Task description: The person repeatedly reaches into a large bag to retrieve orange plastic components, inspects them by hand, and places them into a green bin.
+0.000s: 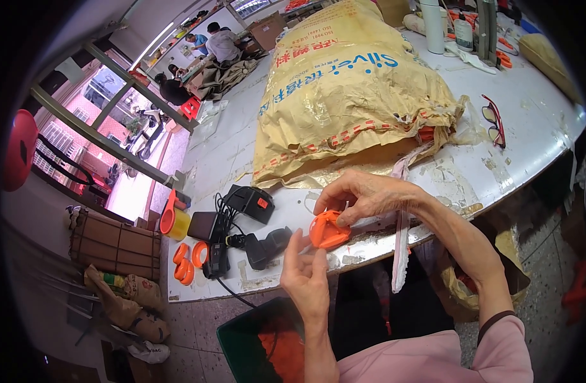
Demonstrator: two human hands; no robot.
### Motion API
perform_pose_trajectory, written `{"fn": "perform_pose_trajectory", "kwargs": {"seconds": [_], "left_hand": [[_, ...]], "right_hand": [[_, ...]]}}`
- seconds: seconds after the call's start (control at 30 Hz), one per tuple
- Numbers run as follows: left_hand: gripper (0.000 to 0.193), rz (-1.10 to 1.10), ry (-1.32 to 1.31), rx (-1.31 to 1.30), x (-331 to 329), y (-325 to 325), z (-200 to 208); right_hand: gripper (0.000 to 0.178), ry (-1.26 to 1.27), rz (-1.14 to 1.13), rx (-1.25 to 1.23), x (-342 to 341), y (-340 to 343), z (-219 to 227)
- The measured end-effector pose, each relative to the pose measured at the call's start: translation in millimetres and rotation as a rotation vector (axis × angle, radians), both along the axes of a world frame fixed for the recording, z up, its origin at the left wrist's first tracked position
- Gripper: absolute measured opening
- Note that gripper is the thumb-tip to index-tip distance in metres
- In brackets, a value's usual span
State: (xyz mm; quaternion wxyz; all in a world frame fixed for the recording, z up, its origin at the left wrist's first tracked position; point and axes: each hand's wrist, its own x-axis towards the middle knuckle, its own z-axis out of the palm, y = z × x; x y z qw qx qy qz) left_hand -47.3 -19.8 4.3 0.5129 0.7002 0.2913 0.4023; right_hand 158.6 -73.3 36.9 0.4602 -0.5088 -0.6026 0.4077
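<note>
At the table's front edge I hold an orange plastic part (329, 230), rounded with openings in it. My right hand (368, 194) reaches over it from the right and grips it between thumb and fingers. My left hand (305, 273) is at its lower left side, thumb and forefinger stretched out and apart, close to its rim; whether they touch it is hard to tell. A dark grey tool-like piece (267, 247) lies just left of my left hand. Below my right wrist a whitish strip (401, 252) hangs over the table edge.
A large yellow sack (350, 96) fills the table's middle. Left are a black charger-like box (250, 203), cables, orange rings (184, 263) and a yellow tape roll (175, 223). Red glasses (494, 122) lie right. A green bin (251, 338) stands below. People sit far off.
</note>
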Motion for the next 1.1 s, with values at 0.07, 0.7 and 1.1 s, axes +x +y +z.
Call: {"fn": "perform_pose_trajectory", "kwargs": {"seconds": [0.07, 0.7, 1.1], "left_hand": [[0.042, 0.015, 0.028, 0.031, 2.3, -2.7, 2.4], [0.037, -0.002, -0.005, -0.027, 3.3, -0.3, -0.4], [0.041, -0.008, 0.016, -0.038, -2.2, -5.6, 2.6]], "right_hand": [[0.037, -0.001, 0.007, 0.002, -0.9, 0.8, 0.0], [0.044, 0.183, 0.014, -0.088, -1.6, -1.7, 0.7], [0.043, 0.126, 0.039, -0.081, -7.1, -2.2, -1.9]]}}
